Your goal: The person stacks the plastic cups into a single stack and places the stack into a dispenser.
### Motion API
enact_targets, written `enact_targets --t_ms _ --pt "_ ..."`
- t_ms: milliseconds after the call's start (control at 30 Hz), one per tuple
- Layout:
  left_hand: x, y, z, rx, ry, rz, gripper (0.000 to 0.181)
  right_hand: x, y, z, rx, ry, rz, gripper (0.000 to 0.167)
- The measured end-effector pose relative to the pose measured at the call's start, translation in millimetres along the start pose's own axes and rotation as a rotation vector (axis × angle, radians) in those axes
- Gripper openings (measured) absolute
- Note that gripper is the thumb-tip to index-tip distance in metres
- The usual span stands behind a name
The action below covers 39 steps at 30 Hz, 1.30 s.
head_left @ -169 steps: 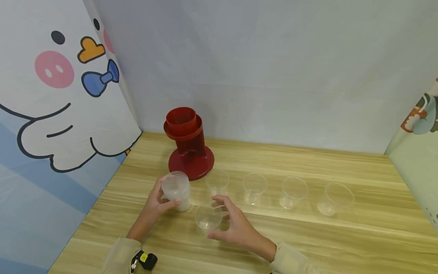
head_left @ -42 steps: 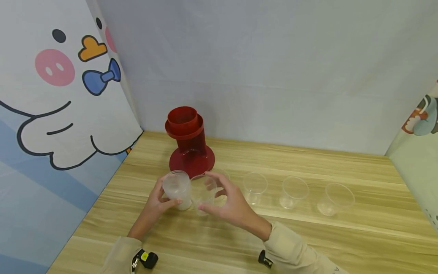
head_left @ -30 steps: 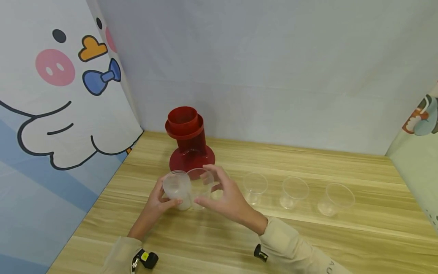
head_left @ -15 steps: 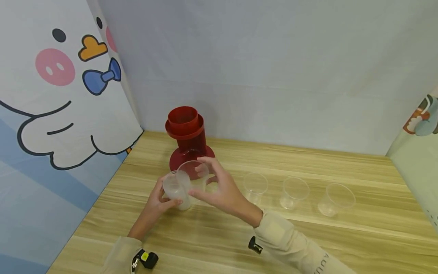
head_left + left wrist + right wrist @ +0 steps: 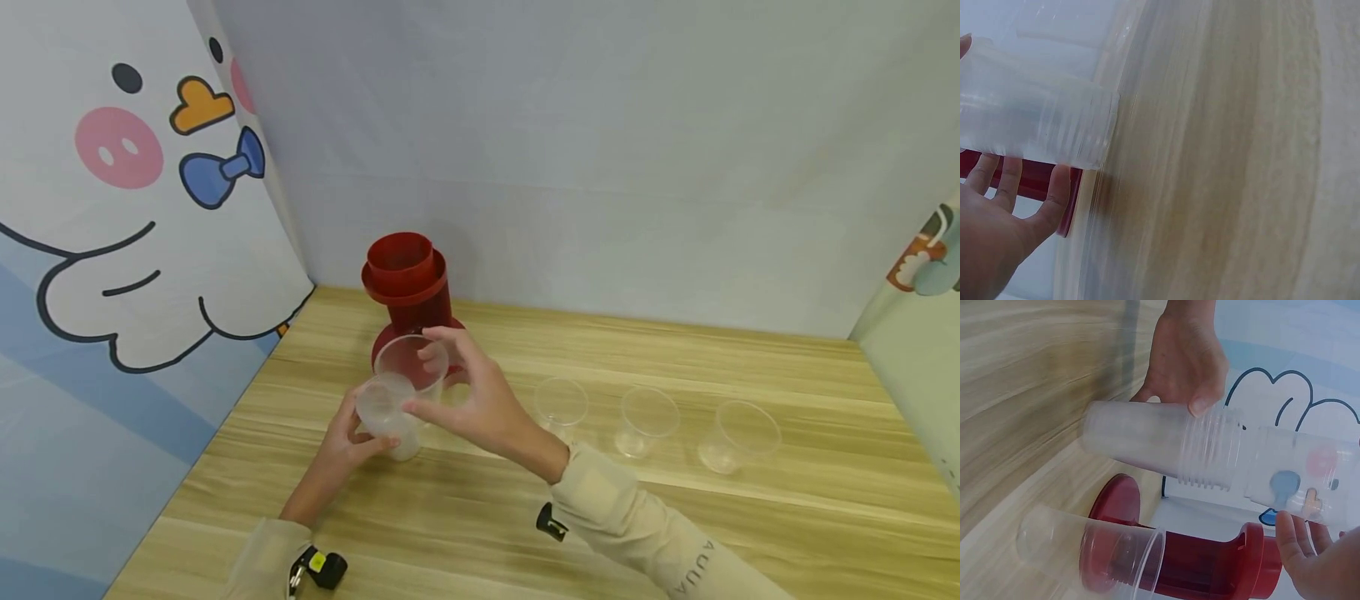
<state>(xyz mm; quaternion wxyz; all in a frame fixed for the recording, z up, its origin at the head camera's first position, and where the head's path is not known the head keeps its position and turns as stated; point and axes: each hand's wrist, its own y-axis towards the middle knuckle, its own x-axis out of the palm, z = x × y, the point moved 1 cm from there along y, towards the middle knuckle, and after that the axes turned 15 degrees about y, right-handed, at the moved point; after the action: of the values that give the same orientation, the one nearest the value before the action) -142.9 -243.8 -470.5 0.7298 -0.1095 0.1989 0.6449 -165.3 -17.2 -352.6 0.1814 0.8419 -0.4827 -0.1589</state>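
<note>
My left hand (image 5: 345,446) grips a stack of nested clear plastic cups (image 5: 405,437) standing on the table; the left wrist view shows its fingers along the stack (image 5: 1054,119). Above and beside the stack's mouth, my right hand (image 5: 483,404) holds a single clear cup (image 5: 411,360) by its side. In the right wrist view that single cup (image 5: 1300,472) is in line with the rim end of the stack (image 5: 1160,444), and a small gap seems to lie between them. Behind the hands stands a red stepped cylinder on a round base (image 5: 408,283).
Three clear cups stand in a row to the right: one near my right forearm (image 5: 561,404), one in the middle (image 5: 648,414) and a tilted-looking one (image 5: 738,437). Another clear cup (image 5: 1066,547) stands beside the red base. A pale curtain (image 5: 600,167) hangs behind the wooden table (image 5: 810,517).
My right hand has lifted its cup from the table in front, moving up and left to the stack's mouth. My left hand keeps its grip on the stack in the same place.
</note>
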Motion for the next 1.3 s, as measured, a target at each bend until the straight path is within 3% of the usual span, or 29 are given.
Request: enact_targets --t_ms 733,1033,1300 --pt "0.0 -1.0 -2.2 -0.004 -0.001 0.007 0.070 18 25.9 4 -0.018 -0.052 -0.033 0.070" --pt "-1.2 -1.8 -1.0 0.035 -0.001 0.015 0.069 22 27.7 11 -0.009 -0.079 -0.055 0.070" --pt "-1.9 -2.3 -2.2 0.012 -0.013 -0.006 0.070 27 26.0 14 0.000 -0.095 -0.078 0.068"
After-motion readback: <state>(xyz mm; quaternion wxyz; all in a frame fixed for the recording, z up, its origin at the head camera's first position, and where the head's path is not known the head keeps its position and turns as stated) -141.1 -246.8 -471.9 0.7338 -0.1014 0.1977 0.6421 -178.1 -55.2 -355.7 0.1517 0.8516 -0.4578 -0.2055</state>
